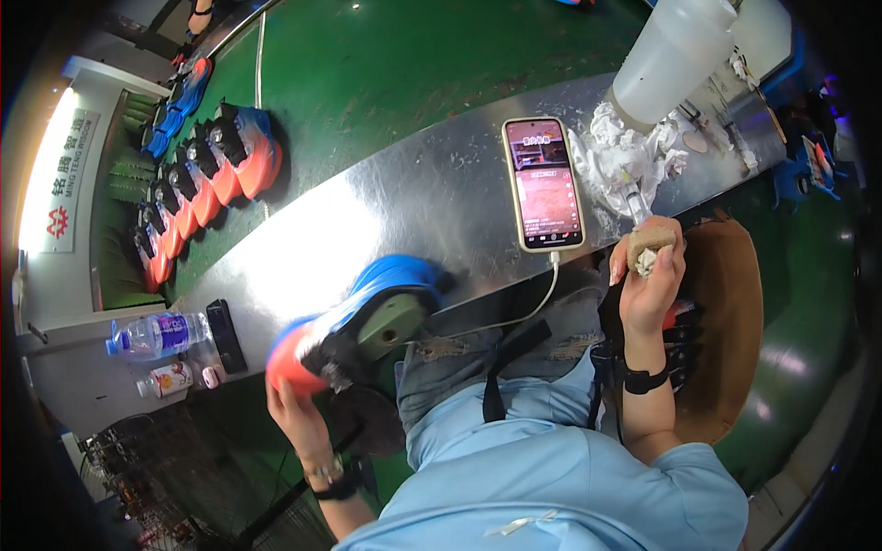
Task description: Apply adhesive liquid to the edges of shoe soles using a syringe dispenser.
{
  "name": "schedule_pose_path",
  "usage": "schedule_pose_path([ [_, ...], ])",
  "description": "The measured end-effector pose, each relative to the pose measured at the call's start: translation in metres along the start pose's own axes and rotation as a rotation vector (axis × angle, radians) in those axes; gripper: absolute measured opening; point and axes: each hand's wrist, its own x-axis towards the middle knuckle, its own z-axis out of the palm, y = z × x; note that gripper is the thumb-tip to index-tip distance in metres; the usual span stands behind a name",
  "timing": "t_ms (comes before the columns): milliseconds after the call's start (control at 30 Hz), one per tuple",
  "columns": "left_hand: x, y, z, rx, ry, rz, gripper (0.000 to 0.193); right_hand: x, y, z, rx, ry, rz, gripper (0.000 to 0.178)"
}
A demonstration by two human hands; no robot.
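Observation:
My left hand grips a blue and coral shoe by its coral end, at the near edge of the metal bench. The shoe is tilted and a little blurred, and a green last fills its opening. Closed round a tan, sponge-like block is my right hand; a crumpled white bit shows at the block's lower end. Just beyond that hand, a pale narrow tool tip points into crumpled white tissues. I cannot tell whether the hand also holds this tool.
A phone on a charging cable lies on the metal bench. Behind the tissues stands a translucent white bottle. Several coral shoes line the green surface at left. A water bottle lies at lower left; a cardboard box stands right.

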Motion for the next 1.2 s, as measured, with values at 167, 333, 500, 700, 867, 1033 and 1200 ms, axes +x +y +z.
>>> schedule_pose_path([
  [167,0.061,0.032,0.086,-0.044,-0.232,0.386,0.042,-0.007,-0.032,0.030,0.275,-0.241,0.031,0.054],
  [333,0.073,0.071,0.163,0.151,-0.717,0.931,0.058,-0.015,-0.070,0.069,0.676,-0.632,0.071,0.053],
  [500,0.067,0.082,0.192,0.093,-0.822,1.052,0.057,0.000,-0.082,0.084,0.788,-0.878,0.090,0.048],
  [700,0.067,0.084,0.198,0.178,-0.875,1.079,0.066,0.009,-0.076,0.086,0.830,-0.951,0.165,0.045],
  [867,0.078,0.085,0.204,0.234,-0.986,1.220,0.074,0.012,-0.066,0.084,0.819,-0.861,0.123,0.047],
  [1033,0.085,0.082,0.209,0.254,-0.931,1.155,0.077,0.015,-0.055,0.076,0.792,-0.846,0.085,0.053],
  [1200,0.093,0.076,0.205,0.345,-0.804,1.081,0.077,0.008,-0.042,0.072,0.703,-0.650,0.100,0.065],
])
